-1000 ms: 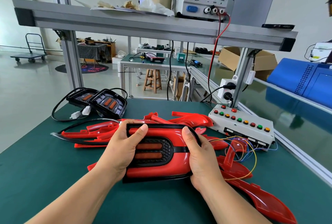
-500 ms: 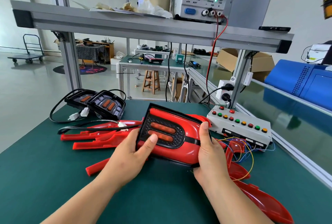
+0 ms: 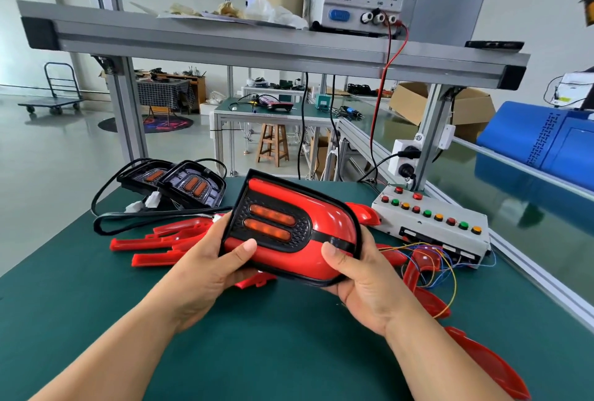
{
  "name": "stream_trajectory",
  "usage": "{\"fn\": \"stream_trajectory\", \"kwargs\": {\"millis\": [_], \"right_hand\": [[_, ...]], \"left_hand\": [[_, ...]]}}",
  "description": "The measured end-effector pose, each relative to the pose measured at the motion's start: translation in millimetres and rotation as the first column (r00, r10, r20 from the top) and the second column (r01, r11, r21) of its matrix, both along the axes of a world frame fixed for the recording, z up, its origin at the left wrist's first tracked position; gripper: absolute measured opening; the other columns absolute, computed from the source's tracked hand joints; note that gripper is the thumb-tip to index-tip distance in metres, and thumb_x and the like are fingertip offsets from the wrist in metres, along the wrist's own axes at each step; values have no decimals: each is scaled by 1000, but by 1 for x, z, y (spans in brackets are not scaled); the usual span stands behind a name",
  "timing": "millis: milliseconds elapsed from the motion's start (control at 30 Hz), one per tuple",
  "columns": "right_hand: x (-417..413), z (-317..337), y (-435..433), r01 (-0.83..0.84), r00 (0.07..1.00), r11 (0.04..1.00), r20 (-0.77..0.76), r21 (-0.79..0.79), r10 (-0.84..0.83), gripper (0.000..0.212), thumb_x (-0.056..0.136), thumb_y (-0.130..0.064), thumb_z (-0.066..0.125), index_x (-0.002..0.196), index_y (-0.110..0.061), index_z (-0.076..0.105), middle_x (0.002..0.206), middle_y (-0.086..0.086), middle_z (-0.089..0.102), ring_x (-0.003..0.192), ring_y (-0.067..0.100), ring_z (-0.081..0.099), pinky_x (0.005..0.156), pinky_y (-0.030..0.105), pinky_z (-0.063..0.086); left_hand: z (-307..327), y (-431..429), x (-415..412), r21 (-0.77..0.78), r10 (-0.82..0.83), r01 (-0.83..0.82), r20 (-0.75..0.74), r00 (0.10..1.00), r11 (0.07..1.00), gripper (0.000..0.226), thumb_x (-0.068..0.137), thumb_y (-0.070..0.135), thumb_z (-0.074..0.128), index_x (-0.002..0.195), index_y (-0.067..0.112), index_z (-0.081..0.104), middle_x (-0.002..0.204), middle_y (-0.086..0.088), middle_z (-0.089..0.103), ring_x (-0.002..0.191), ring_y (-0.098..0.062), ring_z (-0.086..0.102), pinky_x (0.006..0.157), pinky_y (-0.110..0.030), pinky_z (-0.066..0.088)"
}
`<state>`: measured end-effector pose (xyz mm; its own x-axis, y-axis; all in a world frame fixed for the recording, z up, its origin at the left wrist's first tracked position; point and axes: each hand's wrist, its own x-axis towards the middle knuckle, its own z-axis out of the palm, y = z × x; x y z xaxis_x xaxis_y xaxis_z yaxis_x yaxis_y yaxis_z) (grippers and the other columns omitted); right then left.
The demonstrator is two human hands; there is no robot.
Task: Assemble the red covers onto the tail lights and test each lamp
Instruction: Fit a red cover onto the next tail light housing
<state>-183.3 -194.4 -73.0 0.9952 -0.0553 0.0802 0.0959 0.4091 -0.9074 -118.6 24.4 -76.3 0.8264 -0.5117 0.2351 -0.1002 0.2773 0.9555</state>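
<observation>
Red cover looks seated on the tail light, held tilted above the middle of the bench, so I judge the fit check is in hand; next it needs connecting to the button box at the right edge. Left hand and right hand each grip a near corner, thumb on the face, fingers wrapped behind. Glossy red frames a black mesh panel with two amber bars.

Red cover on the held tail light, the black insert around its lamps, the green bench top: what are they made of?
Glossy red cover: looks like moulded plastic, smooth, with bright highlights. Black honeycomb-textured insert: probably matt plastic, no glare. Dark green bench top: seems a rubbery mat, dull, even sheen; can't confirm.
</observation>
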Motion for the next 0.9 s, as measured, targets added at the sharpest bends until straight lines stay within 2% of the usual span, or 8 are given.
{"fn": "stream_trajectory", "kwargs": {"millis": [200,433,633,733,900], "right_hand": [[0,-1,1,16,1000,1000,13,6,-16,64,69,-9,74,125,-31,52,116,5,71,104,31,69,77,48,60],[2,0,2,46,999,998,8,41,-46,62,68,-9,74,123,-31,54,116,5,72,103,30,70,70,43,59],[1,1,-1,4,1000,999,-5,53,-4,62,73,-12,73,129,-26,50,116,7,71,105,29,69,76,45,60],[1,3,-4,-79,997,988,23,133,77,51,82,-13,64,132,-15,51,124,14,67,112,32,66,84,47,58],[3,1,-7,-84,996,981,45,174,77,45,84,-12,61,128,-8,55,123,17,67,109,31,67,81,42,58]], "left_hand": [[-6,-2,4,-31,17,-16,12,1000,999,41,85,23,64,125,27,59,126,-11,64,116,-27,62,88,-41,55],[-6,-9,5,-57,57,-57,0,998,997,42,82,21,65,124,25,59,122,-11,67,112,-28,64,84,-38,57],[-9,-9,6,-84,29,-35,-74,997,996,37,85,19,63,122,22,61,124,-15,64,116,-32,61,89,-50,54],[-8,-8,7,-134,-1,-17,-128,992,991,34,87,15,60,120,21,63,125,-14,65,114,-30,63,87,-47,55],[-2,-3,6,-176,-66,31,-196,978,984,32,90,21,54,120,18,65,125,-14,65,111,-28,65,84,-39,57]]}}
